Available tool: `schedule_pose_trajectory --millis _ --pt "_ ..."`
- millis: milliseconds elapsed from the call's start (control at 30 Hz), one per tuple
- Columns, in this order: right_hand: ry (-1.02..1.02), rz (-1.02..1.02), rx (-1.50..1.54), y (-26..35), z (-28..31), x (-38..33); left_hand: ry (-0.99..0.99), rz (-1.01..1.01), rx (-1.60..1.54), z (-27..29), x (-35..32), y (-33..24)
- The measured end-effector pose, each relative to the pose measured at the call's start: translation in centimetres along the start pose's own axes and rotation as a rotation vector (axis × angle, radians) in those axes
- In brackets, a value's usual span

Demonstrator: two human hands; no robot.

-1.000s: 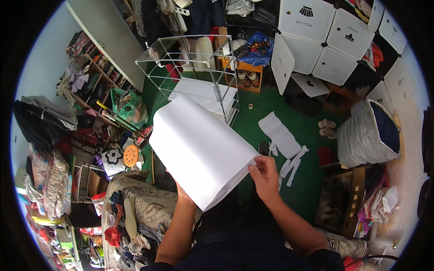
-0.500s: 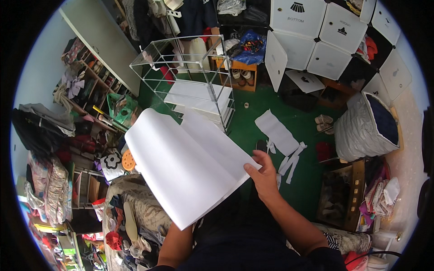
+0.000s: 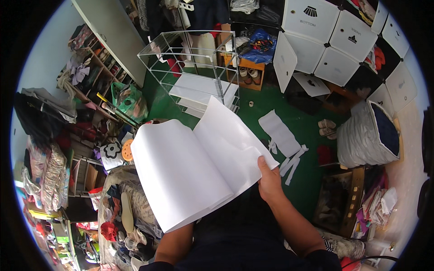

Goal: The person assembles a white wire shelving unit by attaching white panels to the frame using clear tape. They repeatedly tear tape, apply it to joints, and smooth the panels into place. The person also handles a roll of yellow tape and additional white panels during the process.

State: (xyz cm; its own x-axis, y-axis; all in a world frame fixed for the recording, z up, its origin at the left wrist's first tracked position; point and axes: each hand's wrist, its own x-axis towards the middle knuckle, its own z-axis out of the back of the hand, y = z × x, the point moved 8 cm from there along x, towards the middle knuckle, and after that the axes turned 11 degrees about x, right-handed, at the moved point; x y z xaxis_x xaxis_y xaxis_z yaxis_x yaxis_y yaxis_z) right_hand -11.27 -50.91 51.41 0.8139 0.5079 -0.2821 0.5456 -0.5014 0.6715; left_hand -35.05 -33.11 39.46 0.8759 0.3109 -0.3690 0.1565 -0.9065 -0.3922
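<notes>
A large, slightly glossy white sheet (image 3: 181, 169) is held up in front of me, partly rolled over on its left side and spreading flatter to the right. My right hand (image 3: 270, 183) grips its right corner, thumb on top and the fingers hidden underneath. On the left, my forearm (image 3: 177, 244) goes up behind the sheet, which hides that hand and its fingers. Beyond the sheet stands a grey tubular rack frame (image 3: 220, 86) with white shelf panels (image 3: 199, 88) in its lower part. White strips and a cut piece of sheet (image 3: 278, 131) lie on the green floor to the right.
A white cube cabinet (image 3: 312, 20) with an open door (image 3: 285, 63) fills the back right. Shoes (image 3: 326, 128), a silver storage bag (image 3: 361, 140) and a wooden drawer unit (image 3: 352, 198) stand at right. Piled clothes (image 3: 131, 226) and a green bag (image 3: 129, 101) crowd the left.
The sheet's right part has lifted and spread open, its far corner now overlapping the rack. My right hand has shifted slightly right and down, still gripping. The whole view has moved a little.
</notes>
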Motion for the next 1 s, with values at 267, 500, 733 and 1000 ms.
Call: schedule_pose_trajectory --millis 267,500,733,1000 --pt "0.042 -0.139 -0.136 -4.4 0.4 -2.5 0.0 -0.002 0.01 0.8 0.8 1.2" --pt "0.087 -0.754 0.163 -11.0 -2.1 -7.2 -0.011 -0.01 0.019 1.7 1.0 1.5" --pt "0.13 -0.665 0.144 -11.8 -1.0 -6.0 -0.015 -0.022 0.108 3.6 2.8 0.3" --pt "-0.03 -0.318 -0.133 -7.9 4.0 -1.9 -0.46 -0.198 0.337 8.9 3.2 -3.3"
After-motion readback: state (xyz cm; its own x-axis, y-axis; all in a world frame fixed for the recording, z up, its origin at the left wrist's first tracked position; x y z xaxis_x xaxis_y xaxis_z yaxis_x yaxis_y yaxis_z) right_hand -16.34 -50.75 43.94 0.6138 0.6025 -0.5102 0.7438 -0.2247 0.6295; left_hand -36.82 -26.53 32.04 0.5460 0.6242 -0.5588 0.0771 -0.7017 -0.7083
